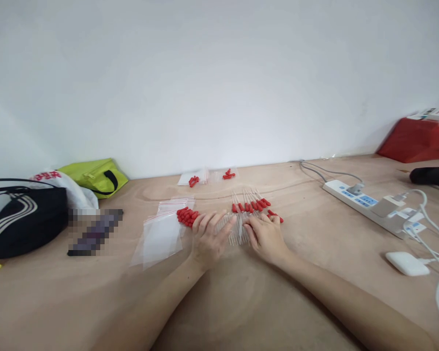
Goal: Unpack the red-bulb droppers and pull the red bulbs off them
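Both of my hands rest palm down on a wooden table (241, 302), side by side on a loose pile of clear droppers with red bulbs (250, 207). My left hand (208, 236) has its fingers stretched out over the clear tubes, next to a bunch of red bulbs (186, 216). My right hand (265, 235) lies flat with fingers spread on the tubes, red bulbs showing just beyond its fingertips. A stack of clear zip bags (161, 234) lies to the left of my left hand. Two filled bags with red bulbs (208, 176) lie near the wall.
At the left are a black bag (22, 217), a white plastic bag (64, 187), a lime green pouch (95, 176) and a blurred dark object (95, 233). At the right lie a white power strip (366, 202) with cables, a white charger (406, 263) and a red box (417, 140).
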{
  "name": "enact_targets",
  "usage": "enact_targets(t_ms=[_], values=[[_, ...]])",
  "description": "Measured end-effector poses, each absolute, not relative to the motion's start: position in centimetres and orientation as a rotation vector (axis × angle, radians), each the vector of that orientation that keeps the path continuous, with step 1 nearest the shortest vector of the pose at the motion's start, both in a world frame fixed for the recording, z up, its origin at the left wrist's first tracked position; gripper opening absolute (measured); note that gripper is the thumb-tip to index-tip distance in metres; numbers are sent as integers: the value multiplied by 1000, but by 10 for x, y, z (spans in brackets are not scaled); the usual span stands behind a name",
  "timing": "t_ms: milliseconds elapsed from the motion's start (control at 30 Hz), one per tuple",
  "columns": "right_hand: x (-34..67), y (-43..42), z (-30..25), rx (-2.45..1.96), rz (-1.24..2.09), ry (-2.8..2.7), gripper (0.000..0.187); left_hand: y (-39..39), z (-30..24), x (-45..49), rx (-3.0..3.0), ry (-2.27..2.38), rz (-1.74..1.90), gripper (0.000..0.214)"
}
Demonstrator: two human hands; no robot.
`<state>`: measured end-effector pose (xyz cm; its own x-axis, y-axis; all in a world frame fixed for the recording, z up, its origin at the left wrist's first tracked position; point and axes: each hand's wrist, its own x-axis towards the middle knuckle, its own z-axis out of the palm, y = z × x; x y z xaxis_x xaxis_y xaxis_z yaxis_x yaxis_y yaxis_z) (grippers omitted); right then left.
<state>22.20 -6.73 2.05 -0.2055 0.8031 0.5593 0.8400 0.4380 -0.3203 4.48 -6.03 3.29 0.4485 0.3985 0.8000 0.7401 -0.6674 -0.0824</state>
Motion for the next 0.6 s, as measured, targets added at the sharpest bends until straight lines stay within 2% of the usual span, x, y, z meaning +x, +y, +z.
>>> enact_targets(t_ms=[100, 233, 367, 600], values=[[223, -68, 19, -1236, -270, -2120, 19, -57, 34, 42, -2198, -866, -882, 32], [223, -68, 13, -1099, -347, -2165, 17, -58, 30, 39, -2275, -844, -755, 23], [224, -69, 8, -1012, -392, -2167, 18, -65, 25, 33, -2347, -856, -765, 15], [223, -77, 1, -882, -431, -2224, 28, -80, 21, 24, -2439, -885, -856, 16]])
